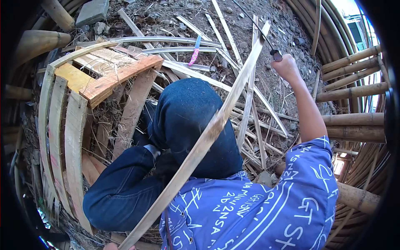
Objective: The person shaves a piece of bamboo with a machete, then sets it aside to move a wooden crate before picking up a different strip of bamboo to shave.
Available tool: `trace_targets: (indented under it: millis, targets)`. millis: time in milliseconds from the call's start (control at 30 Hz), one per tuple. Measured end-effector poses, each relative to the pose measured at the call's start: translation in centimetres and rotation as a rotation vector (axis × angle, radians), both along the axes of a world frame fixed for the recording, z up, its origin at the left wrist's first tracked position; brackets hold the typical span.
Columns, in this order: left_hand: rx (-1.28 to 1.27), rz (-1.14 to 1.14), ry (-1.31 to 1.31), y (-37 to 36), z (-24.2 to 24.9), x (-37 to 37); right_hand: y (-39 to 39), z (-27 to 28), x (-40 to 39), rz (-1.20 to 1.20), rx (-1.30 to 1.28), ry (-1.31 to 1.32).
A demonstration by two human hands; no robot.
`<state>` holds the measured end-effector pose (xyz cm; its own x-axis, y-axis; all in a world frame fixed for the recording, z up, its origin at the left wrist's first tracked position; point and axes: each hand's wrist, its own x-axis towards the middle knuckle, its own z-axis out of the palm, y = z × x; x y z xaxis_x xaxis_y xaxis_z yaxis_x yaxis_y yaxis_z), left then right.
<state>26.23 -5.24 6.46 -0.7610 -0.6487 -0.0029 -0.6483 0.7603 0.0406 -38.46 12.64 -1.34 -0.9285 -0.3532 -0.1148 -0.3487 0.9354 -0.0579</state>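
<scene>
A long bamboo strip runs slantwise across my bent knee, from the bottom edge up to the top right. My left hand, mostly cut off by the bottom of the view, has its fingers around the strip's near end. Out to the right, my right hand grips the handle of a long, thin-bladed knife, seen nearly edge-on. Its dark blade points up and left, passing over the strip's far end in this view. A brown scuffed patch marks the strip above my knee.
A slatted wooden stool-like frame stands at the left. Loose bamboo strips litter the dirt ahead, near a small pink-and-blue tool. Bamboo poles line the right side; a grey block lies at the back left.
</scene>
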Motion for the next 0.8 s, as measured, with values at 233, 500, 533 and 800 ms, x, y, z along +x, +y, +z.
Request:
trace_targets:
  millis: [233,500,533,800]
  targets:
    - [-0.002,0.001,-0.020,-0.2,0.0,0.2,1.9,-2.2,0.4,-0.035,-0.148,0.031]
    - [-0.033,-0.020,-0.038,-0.4,0.0,0.1,2.4,1.4,9.1,-0.050,-0.497,-0.205]
    - [-0.038,-0.023,-0.043,-0.5,0.0,0.1,1.8,2.4,10.8,0.007,-0.514,-0.245]
    - [-0.169,-0.059,-0.111,-1.0,1.0,4.2,0.3,1.6,15.2,0.182,-0.475,-0.318]
